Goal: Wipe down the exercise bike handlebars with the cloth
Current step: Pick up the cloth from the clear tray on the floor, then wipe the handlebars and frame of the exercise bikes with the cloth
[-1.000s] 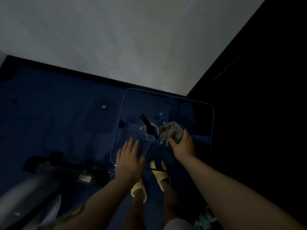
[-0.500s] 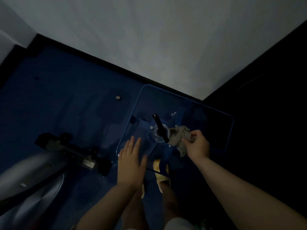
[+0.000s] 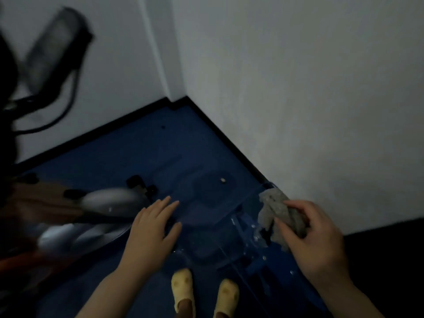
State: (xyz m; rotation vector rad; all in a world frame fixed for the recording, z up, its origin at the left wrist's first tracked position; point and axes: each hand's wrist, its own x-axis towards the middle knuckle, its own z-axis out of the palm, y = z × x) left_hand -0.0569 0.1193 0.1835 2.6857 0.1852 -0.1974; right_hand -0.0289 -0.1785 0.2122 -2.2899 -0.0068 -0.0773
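My right hand (image 3: 314,235) grips a crumpled grey cloth (image 3: 277,212), lifted above a glass-topped table (image 3: 213,253) with a blue frame. My left hand (image 3: 153,228) hovers flat with straight fingers, holding nothing, over the table's left edge. The exercise bike shows blurred at the left: its grey body (image 3: 96,210) low down and a dark console with cables (image 3: 52,49) at the top left. The handlebars themselves cannot be made out in the dim, smeared picture.
White walls meet in a corner (image 3: 176,97) ahead, with black skirting above blue floor (image 3: 128,157). A small pale object (image 3: 222,180) lies on the floor. My feet in yellow slippers (image 3: 183,290) stand below the table. Darkness fills the right side.
The view has swung left and up, bringing the bike's console and the wall corner into sight. My right hand has lifted the cloth off the table. My left hand stays flat.
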